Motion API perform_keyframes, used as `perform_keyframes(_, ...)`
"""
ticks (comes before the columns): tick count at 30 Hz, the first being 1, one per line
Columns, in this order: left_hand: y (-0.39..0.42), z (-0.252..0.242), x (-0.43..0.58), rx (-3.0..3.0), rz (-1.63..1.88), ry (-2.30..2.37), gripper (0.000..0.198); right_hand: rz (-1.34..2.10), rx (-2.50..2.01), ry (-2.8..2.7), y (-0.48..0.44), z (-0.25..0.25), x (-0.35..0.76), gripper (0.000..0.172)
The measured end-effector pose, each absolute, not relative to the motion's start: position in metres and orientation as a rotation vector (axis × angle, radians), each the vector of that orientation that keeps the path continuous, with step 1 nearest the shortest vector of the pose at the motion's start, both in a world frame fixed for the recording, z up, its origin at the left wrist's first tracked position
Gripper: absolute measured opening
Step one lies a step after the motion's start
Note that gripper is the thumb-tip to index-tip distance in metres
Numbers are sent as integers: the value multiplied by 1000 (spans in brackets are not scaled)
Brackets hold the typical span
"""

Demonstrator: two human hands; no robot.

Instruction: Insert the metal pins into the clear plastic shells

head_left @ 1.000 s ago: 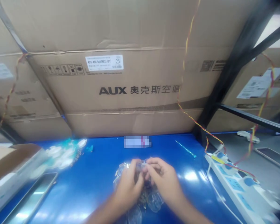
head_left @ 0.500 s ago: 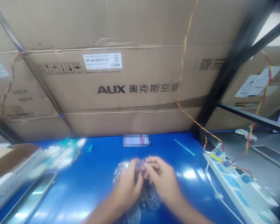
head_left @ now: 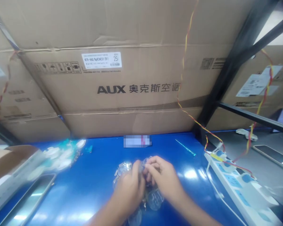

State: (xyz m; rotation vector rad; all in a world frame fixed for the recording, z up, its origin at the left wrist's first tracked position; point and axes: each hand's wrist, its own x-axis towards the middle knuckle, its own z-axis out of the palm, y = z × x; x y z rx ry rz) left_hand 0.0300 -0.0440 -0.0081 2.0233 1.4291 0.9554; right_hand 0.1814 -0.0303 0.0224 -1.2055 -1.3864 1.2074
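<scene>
My left hand point(head_left: 129, 190) and my right hand point(head_left: 162, 177) close together over a bundle of clear plastic blister pieces point(head_left: 154, 199) on the blue workbench point(head_left: 89, 185). Both hands grip the bundle near its middle, and their fingers hide its centre. Some dark parts show among the plastic, too obscured to identify. One clear piece sticks out to the left point(head_left: 121, 171), and other round ones hang below my hands.
A power strip point(head_left: 235, 188) with red-and-yellow wire lies at right. A thin teal tool point(head_left: 185, 147), a blurred packet point(head_left: 137, 141) and a whitish bag point(head_left: 58, 157) lie beyond. A dark tablet point(head_left: 28, 197) lies left. Cardboard cartons point(head_left: 132, 78) on black shelving stand ahead.
My hands have shifted slightly, with the left one turning the bundle a little and the right fingers spreading. The whole scene has drifted slightly left and upward in view.
</scene>
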Motion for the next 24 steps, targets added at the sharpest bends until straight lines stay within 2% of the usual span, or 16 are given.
perform_keyframes(8,-40,-16,32,2184,1086,1482,37,940,-1279,-1474,-33,23,179,20)
perform_keyframes(15,-40,-22,32,2409,972,1497,40,1010,-1312,-1428,-36,22,174,19)
perform_keyframes(19,-43,-12,33,2074,961,1436,40,1129,-1237,-1394,-31,23,178,18)
perform_keyframes(24,-41,3,39,1518,1047,1123,28,1258,-1172,-1349,-24,23,184,20)
